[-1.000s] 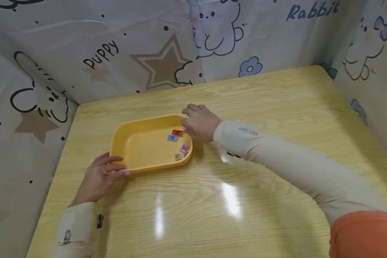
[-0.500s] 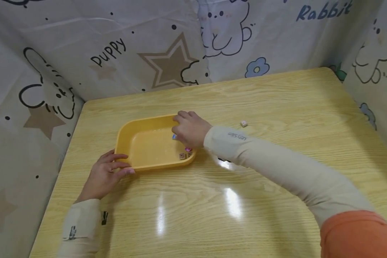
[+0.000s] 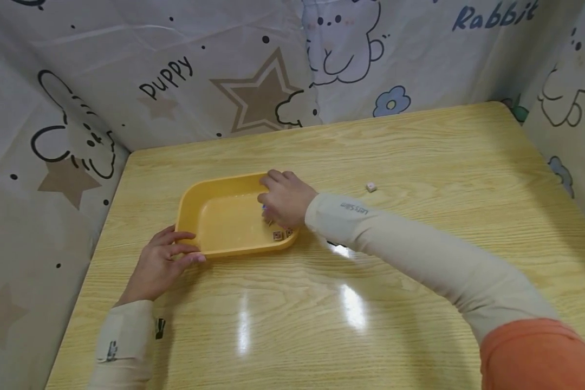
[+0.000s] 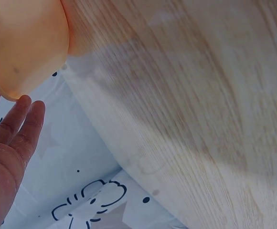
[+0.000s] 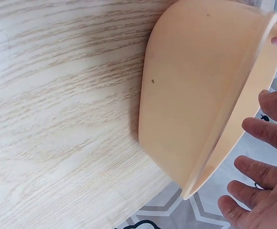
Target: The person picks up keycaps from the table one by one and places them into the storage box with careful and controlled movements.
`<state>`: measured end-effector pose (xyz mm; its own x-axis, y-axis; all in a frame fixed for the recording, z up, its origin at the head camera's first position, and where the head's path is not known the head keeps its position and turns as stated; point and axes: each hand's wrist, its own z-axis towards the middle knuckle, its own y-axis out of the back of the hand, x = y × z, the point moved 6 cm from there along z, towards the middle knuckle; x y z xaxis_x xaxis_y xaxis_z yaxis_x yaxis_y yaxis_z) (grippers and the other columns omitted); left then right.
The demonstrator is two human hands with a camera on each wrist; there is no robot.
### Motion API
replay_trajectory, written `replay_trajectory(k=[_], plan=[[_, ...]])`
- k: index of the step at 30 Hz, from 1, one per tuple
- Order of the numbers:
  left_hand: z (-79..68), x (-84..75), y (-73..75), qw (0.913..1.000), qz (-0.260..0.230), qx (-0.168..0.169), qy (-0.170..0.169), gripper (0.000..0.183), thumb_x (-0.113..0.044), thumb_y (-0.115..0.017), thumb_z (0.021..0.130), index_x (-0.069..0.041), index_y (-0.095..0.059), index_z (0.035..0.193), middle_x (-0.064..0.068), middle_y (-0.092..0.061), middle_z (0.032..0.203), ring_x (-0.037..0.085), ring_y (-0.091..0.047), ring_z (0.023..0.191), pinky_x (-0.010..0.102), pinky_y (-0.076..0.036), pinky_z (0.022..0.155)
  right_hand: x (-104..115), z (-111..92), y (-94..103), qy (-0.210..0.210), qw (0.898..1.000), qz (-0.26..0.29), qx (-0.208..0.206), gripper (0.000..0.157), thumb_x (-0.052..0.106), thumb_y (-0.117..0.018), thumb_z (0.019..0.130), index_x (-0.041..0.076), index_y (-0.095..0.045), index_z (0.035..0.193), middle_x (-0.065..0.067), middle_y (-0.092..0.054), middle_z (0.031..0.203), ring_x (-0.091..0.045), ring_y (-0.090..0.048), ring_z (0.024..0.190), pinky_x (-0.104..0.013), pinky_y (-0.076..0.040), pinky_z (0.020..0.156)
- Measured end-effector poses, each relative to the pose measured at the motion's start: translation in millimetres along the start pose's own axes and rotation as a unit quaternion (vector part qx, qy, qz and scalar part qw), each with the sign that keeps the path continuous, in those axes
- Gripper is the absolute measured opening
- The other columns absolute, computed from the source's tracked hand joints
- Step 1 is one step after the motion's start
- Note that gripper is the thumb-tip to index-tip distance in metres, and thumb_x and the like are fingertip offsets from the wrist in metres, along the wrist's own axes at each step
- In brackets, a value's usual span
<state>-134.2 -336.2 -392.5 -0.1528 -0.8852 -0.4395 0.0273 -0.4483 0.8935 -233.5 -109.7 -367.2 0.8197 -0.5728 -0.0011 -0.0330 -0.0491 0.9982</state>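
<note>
In the head view, my left hand (image 3: pixel 163 265) grips the left end of a yellow plastic tray (image 3: pixel 189 208), fingers over the rim and thumb at its front corner. My right hand (image 3: pixel 288 199) reaches over the tray's right end, fingers pointing down inside. A bit of a blue piece (image 3: pixel 264 207) shows beside its fingertips. Two small brown square pieces (image 3: pixel 278 236) lie in the near right corner. Other pieces are hidden under the right hand. In the right wrist view, the right fingers (image 5: pixel 258 171) are spread and slightly bent by the rim, with nothing seen between them.
A small pale pink block (image 3: pixel 371 187) lies on the wooden table (image 3: pixel 419 157) to the right of the tray. Printed cloth walls (image 3: pixel 175 119) border the table at the back and both sides.
My right hand has moved left and lower into the tray, covering the red and pink pieces. The pale pink block has come into view by the sleeve. My left hand keeps its hold.
</note>
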Motion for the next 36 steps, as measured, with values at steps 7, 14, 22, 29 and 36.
replay_trajectory(k=[7,14,22,29,36], plan=[[0.0,-3.5,-0.5,0.9999,0.006,-0.012,-0.01,0.024,-0.026,-0.08,0.074,-0.003,-0.077,0.081,0.017,-0.067,0.115,0.048,-0.044,0.128,0.066,-0.038,0.103,-19,-8,-1.4,-0.039,0.999,0.01,0.023,0.033,0.037,-0.05,0.099,0.019,-0.062,0.124,-0.011,-0.041,0.149,-0.031,-0.035,0.14,-0.048,-0.038,0.114],[2.5,-4.8,-2.2,0.9999,0.008,-0.012,-0.008,0.027,-0.028,-0.079,0.074,-0.002,-0.076,0.081,0.017,-0.067,0.115,0.047,-0.044,0.127,0.065,-0.038,0.103,-58,-36,-2.8,-0.088,0.995,0.043,0.013,0.036,0.035,-0.052,0.098,0.015,-0.059,0.126,-0.014,-0.039,0.15,-0.036,-0.032,0.142,-0.052,-0.033,0.117],[-0.3,-7.2,-0.2,0.9998,0.015,-0.011,-0.01,0.029,-0.028,-0.079,0.076,0.0,-0.076,0.085,0.02,-0.066,0.115,0.048,-0.045,0.126,0.065,-0.038,0.102,-103,-82,-13.4,-0.137,0.99,0.045,-0.002,0.033,0.033,-0.054,0.098,0.01,-0.062,0.12,-0.018,-0.044,0.146,-0.04,-0.036,0.139,-0.055,-0.036,0.113],[-0.3,-4.1,-3.3,0.9999,0.014,-0.005,0.003,0.03,-0.03,-0.077,0.078,-0.002,-0.075,0.086,0.021,-0.065,0.117,0.049,-0.044,0.126,0.067,-0.036,0.102,-126,-123,-24.5,-0.172,0.983,0.072,-0.004,0.03,0.03,-0.058,0.096,0.009,-0.064,0.115,-0.02,-0.046,0.144,-0.042,-0.037,0.138,-0.058,-0.037,0.111],[1.2,-8.2,-3.5,1.0,0.005,-0.006,-0.004,0.028,-0.03,-0.077,0.079,-0.003,-0.075,0.085,0.022,-0.064,0.118,0.05,-0.043,0.126,0.068,-0.037,0.101,-144,-166,-37.8,-0.214,0.973,0.092,-0.009,0.033,0.028,-0.06,0.094,0.006,-0.063,0.119,-0.021,-0.045,0.144,-0.043,-0.037,0.137,-0.061,-0.037,0.109]])
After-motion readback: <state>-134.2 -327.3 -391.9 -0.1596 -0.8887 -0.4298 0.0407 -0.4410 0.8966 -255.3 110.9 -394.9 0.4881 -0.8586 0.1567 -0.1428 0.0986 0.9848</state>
